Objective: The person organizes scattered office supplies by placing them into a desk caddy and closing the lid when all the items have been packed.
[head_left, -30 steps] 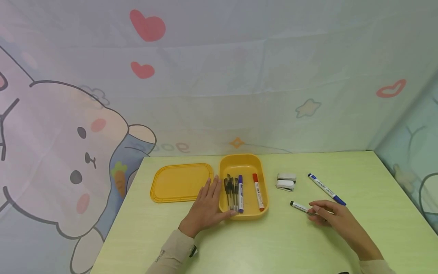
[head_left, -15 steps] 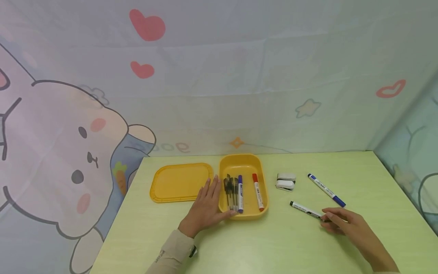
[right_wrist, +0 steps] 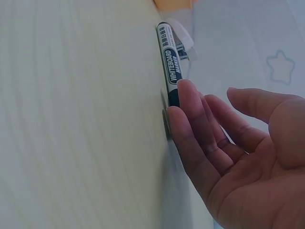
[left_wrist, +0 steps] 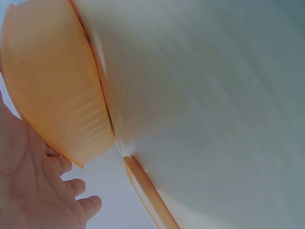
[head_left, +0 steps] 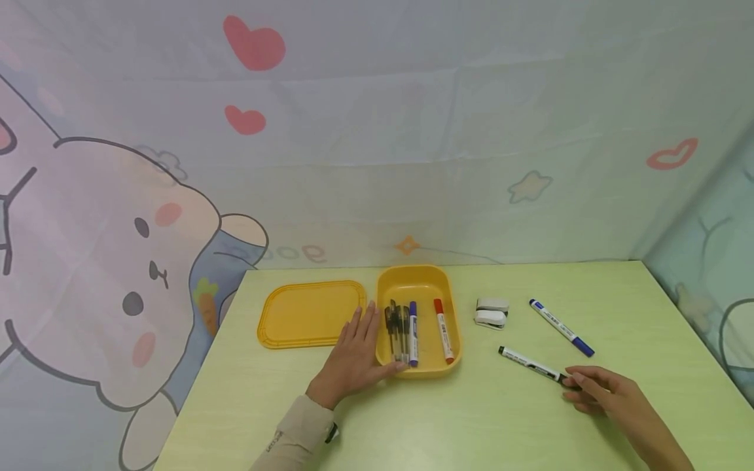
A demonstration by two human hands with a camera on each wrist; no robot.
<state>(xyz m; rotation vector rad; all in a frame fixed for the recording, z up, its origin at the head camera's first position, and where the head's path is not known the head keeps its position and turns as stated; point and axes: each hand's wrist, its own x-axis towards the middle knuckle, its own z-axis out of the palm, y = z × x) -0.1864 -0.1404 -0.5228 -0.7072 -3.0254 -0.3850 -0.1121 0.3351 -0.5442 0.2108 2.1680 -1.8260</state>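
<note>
A yellow plastic box (head_left: 429, 350) holds several dark-capped pens (head_left: 396, 330), a blue marker (head_left: 413, 335) and a red marker (head_left: 444, 332). My left hand (head_left: 349, 361) rests on the box's left side, fingers straight and thumb at its front rim; the left wrist view shows the fingers against the box wall (left_wrist: 52, 81). On the table at the right lies a whiteboard marker (head_left: 532, 365) with a black cap. My right hand (head_left: 612, 396) is at the cap end, fingers loosely bent. In the right wrist view the thumb stands apart from the fingers, which partly hide the marker (right_wrist: 170, 59).
A yellow lid (head_left: 312, 315) lies flat left of the box. To the box's right sits a small white stapler (head_left: 491, 314), with another blue marker (head_left: 561, 327) farther right. A printed cloth wall (head_left: 377, 163) rises behind the table.
My right hand has moved right and toward me along the black-capped marker, uncovering more of its barrel. The marker stays in about the same place. My left hand has not moved.
</note>
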